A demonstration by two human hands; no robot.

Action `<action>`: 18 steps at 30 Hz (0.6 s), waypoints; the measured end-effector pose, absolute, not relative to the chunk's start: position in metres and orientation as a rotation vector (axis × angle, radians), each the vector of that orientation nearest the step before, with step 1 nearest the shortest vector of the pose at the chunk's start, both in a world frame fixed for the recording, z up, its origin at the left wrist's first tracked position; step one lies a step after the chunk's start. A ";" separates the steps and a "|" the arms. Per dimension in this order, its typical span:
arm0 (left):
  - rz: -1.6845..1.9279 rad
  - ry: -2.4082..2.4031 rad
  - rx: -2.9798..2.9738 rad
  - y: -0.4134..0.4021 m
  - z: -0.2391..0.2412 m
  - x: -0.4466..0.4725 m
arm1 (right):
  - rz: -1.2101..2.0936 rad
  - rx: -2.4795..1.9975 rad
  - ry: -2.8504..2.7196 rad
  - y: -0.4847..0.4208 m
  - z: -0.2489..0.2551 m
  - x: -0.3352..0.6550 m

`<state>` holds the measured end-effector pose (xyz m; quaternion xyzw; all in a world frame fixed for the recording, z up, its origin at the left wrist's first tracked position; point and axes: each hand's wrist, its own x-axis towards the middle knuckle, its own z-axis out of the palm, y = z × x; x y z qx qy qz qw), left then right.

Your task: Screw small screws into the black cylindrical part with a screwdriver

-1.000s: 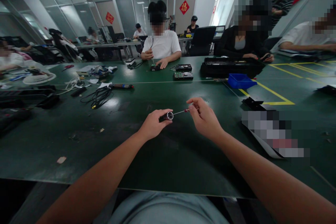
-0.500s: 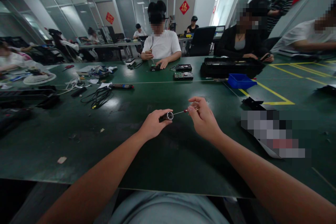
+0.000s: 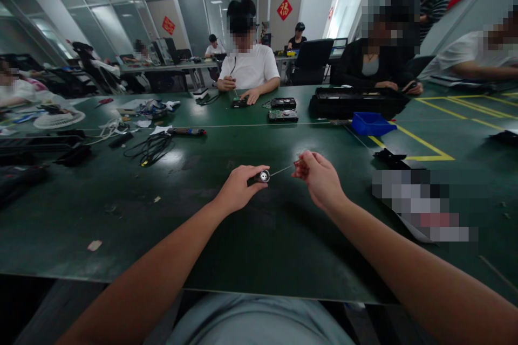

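My left hand [image 3: 237, 188] pinches a short dark cylinder [image 3: 264, 176] between thumb and fingers. Its silvery round end faces me, with small dark spots inside the rim. In my right hand [image 3: 322, 179] is a screwdriver [image 3: 282, 170], its reddish, partly clear handle mostly covered by curled fingers. The thin metal shaft points left, and its tip meets the cylinder's rim; whether it goes inside I cannot tell. Both hands are held above the green table [image 3: 243, 248].
A cable bundle [image 3: 150, 150] and a pen-like tool [image 3: 188, 132] lie at left. Ahead are circuit-board devices [image 3: 283, 115], a blue bin [image 3: 372, 125] and a long black housing [image 3: 358, 102]. A blurred pale packet [image 3: 416, 210] lies at right. Co-workers sit opposite.
My right hand's fingers have gone from loosely extended to curled round the screwdriver handle, and the hand has rolled over. The cylinder's end has turned slightly, showing a lighter inside.
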<state>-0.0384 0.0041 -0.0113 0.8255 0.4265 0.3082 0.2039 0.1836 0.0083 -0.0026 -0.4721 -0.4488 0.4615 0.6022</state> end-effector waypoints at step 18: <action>0.796 1.193 2.348 0.002 -0.011 -0.038 | 0.516 -1.101 -1.559 -0.020 0.013 0.178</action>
